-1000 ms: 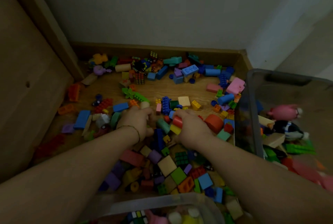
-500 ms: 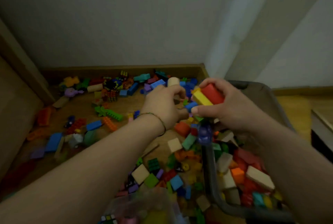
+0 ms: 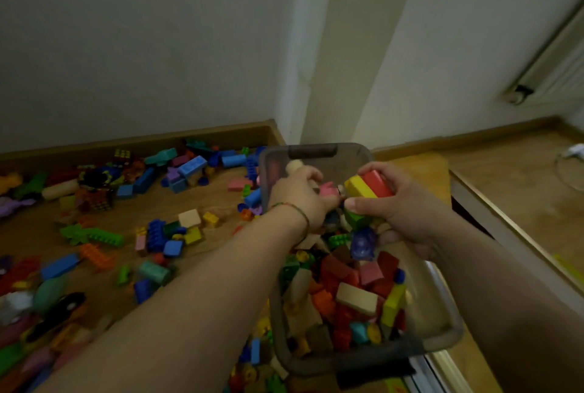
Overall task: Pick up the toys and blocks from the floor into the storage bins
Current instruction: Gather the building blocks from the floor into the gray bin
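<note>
A second ago both hands were down in the pile grabbing. Now they're up over the far end of the clear storage bin [image 3: 316, 150]. The right hand [image 3: 398, 208] is clamped round a red block [image 3: 377, 183] and a yellow block [image 3: 358, 187]. The left hand [image 3: 300, 198] is curled round a cream peg [image 3: 294, 168]. A blurry blue piece [image 3: 363, 242] looks like it's dropping in. Plenty of loose blocks [image 3: 158, 234] are still on the floor [image 3: 218, 203] to the left, so lots of trips to go.

one wide-angle camera, worn on the head, looks forward and down from close range; the storage bin [image 3: 442, 337] fills 5 o'clock, the block-strewn floor [image 3: 151, 207] spreads to 9 o'clock, the wall [image 3: 142, 45] rises at 12 o'clock.
</note>
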